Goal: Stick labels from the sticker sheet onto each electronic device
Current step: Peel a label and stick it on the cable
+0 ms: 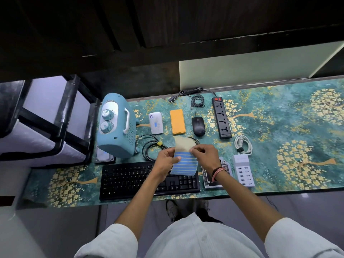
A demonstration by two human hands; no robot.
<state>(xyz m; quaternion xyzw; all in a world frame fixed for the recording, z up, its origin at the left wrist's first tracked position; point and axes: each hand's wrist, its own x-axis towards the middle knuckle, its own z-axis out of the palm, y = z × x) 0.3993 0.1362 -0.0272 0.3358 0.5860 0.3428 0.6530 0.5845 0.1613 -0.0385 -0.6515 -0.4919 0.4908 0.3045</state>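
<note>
Tabletop (279, 127) has a teal floral cover. Back row: blue heater (117, 127), white router (156, 123), orange power bank (177, 121), black mouse (198, 126), power strip (222, 120). Front: black keyboard (126, 180), coiled black cable (149, 148), white cable (243, 144), white USB charger (243, 171).

This looks like a room in a home, used as a makeshift work spot. A long table (297, 127) carries a teal cloth printed with golden trees, a household covering. At nine o'clock sits a pale plastic drawer unit with black frame (42, 120). At twelve o'clock dark wooden panelling (130, 30) rises behind the table, with a pale green board (242, 71) leaning at one o'clock. Grey glossy floor tiles (297, 205) show at five o'clock.
</note>
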